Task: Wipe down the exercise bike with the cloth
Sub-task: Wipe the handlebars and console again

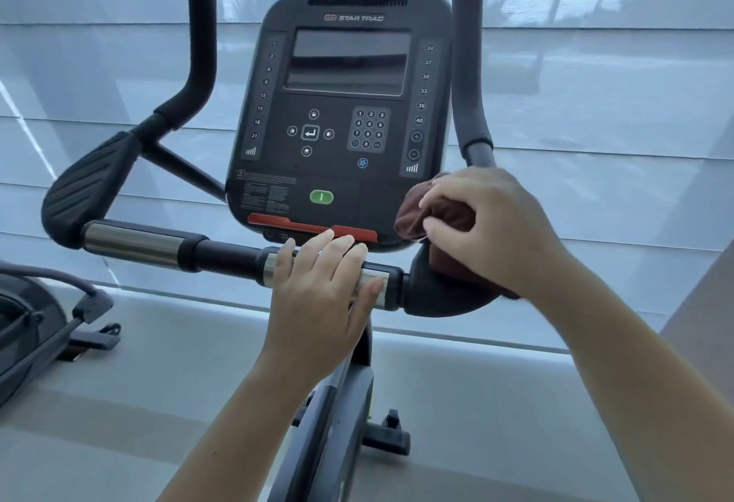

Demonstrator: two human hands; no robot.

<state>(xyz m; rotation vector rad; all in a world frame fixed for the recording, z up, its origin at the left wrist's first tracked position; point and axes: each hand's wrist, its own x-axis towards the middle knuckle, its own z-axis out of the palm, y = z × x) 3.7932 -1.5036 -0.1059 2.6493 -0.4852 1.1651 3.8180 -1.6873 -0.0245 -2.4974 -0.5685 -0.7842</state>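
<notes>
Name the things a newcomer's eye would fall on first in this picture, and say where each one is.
The black console fills the upper centre, its screen dark and a green button bright near its foot. At its lower right corner the right hand holds a bunched brown cloth. Below the console the left hand rests flat on the chrome handlebar.

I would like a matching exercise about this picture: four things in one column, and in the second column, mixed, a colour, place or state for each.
Column A
1 cloth
2 button
3 left hand
4 screen

Column B
a green
b resting on the handlebar
c dark, blank
d held in the right hand

Pairs: 1-d, 2-a, 3-b, 4-c
</notes>
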